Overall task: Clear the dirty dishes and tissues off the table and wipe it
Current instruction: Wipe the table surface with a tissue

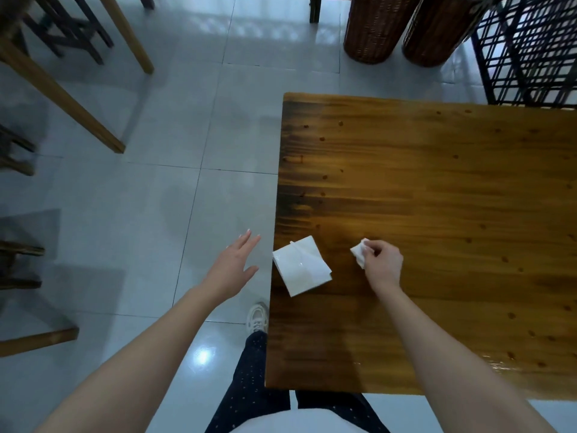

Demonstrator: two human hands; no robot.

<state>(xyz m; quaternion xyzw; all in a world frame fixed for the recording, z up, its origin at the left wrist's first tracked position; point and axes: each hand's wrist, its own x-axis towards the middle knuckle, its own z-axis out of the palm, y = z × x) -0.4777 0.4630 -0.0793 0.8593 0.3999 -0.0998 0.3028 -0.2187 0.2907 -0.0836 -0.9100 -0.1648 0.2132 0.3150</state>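
A brown wooden table [437,189] fills the right half of the view. Near its left edge lies a white tissue pack [301,266] in clear wrap. My right hand [382,264] hovers low over the table just right of the pack and pinches a small crumpled white tissue [359,253] between its fingertips. My left hand [234,267] is stretched out over the floor, left of the table's edge, with its fingers straight and spread, holding nothing. No dishes are in view.
Grey tiled floor [156,182] lies left of the table. Wooden table legs and stools [62,89] stand at the left. Two wicker cylinders [374,29] and a black metal lattice frame [530,48] stand beyond the table's far edge. My foot [257,317] is beside the table.
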